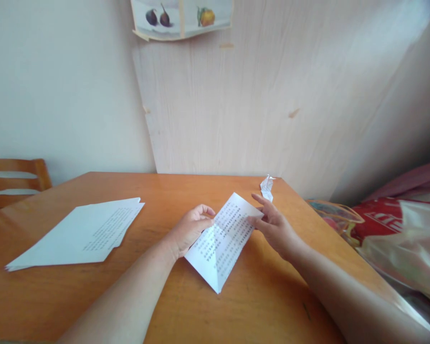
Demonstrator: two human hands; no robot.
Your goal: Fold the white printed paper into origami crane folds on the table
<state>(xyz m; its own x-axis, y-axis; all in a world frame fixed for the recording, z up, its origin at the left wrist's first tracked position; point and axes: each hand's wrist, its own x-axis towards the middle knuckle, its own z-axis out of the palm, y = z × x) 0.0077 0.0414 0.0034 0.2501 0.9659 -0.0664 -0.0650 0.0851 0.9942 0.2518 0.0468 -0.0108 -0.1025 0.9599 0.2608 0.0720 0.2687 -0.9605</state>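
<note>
A printed sheet of paper (222,241), folded into a narrow strip with creases, lies at an angle on the orange wooden table (157,191). My left hand (190,228) has its fingers curled and pinches the sheet's left edge near the middle. My right hand (272,223) holds the far right corner of the same sheet between thumb and fingers, the index finger stretched out. A small folded paper figure (267,187) stands at the table's far right edge, just beyond my right hand.
A stack of printed sheets (82,234) lies on the left part of the table. A wooden chair (14,179) stands at the far left. A light wooden board (243,105) leans on the wall behind. Plastic bags (394,234) sit off the right edge.
</note>
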